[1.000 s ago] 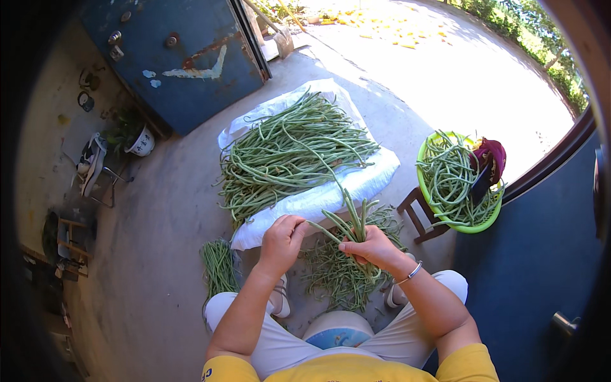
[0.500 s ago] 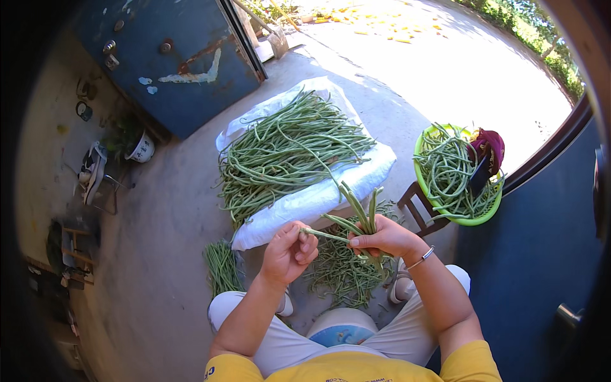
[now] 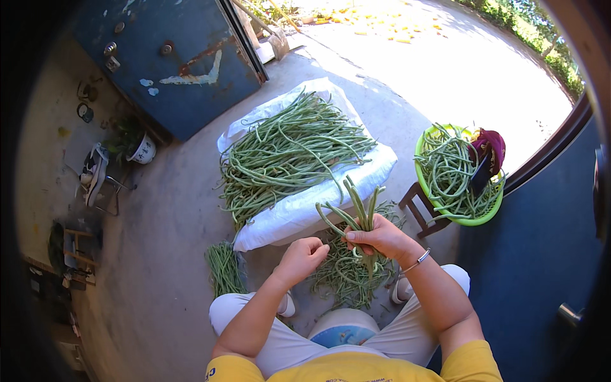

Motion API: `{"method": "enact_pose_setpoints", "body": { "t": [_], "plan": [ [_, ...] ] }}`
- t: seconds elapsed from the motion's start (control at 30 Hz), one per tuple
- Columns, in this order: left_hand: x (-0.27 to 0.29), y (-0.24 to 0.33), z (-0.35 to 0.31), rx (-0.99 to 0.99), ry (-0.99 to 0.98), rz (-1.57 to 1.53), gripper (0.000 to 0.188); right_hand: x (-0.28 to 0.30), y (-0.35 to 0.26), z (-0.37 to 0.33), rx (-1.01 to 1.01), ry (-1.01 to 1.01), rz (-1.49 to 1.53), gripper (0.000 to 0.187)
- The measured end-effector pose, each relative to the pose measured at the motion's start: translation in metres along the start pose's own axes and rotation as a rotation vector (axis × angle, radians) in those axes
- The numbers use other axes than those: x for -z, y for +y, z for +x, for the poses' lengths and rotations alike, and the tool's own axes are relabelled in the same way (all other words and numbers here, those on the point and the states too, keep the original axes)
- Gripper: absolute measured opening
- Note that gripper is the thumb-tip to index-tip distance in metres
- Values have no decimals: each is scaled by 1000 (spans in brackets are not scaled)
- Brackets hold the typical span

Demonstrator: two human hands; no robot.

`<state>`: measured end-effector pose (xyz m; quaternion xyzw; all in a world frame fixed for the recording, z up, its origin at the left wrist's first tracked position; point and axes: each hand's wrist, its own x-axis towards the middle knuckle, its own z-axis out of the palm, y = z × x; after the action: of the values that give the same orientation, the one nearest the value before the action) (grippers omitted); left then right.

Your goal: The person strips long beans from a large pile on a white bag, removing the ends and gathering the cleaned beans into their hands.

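My right hand (image 3: 377, 239) is closed around a small bunch of long green beans (image 3: 359, 213); their ends stick up and to the left above the fist. To its left, my left hand (image 3: 301, 260) is curled with thumb and fingertips together, apart from the bunch; whatever it may pinch is hidden. Beyond both hands, a big heap of long beans (image 3: 286, 159) lies on a white sheet (image 3: 299, 216). Below my hands, a pile of short bean pieces (image 3: 353, 280) covers the ground between my feet.
A tied-looking bundle of beans (image 3: 224, 267) lies on the ground at left. At right, a lime-green basket (image 3: 474, 221) of beans with a maroon cloth (image 3: 489, 149) sits on a wooden stool (image 3: 420, 207). Blue metal doors (image 3: 172, 63) stand either side; a potted plant (image 3: 143, 149) is far left.
My left hand has come off the bean it was gripping at the bunch and turned inward, back of the hand up. My right hand keeps hold of the beans.
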<state>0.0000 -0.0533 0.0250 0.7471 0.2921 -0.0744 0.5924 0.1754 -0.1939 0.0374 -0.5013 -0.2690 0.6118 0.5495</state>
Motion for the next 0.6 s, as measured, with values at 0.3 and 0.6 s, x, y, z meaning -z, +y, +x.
{"method": "enact_pose_setpoints", "body": {
  "t": [0.3,0.6],
  "plan": [
    [31,12,-10,-245,306,-371,8,-3,10,9,31,120,21,13],
    [31,13,-13,-217,202,-385,22,-7,20,13,86,154,-69,15]
  ]
}}
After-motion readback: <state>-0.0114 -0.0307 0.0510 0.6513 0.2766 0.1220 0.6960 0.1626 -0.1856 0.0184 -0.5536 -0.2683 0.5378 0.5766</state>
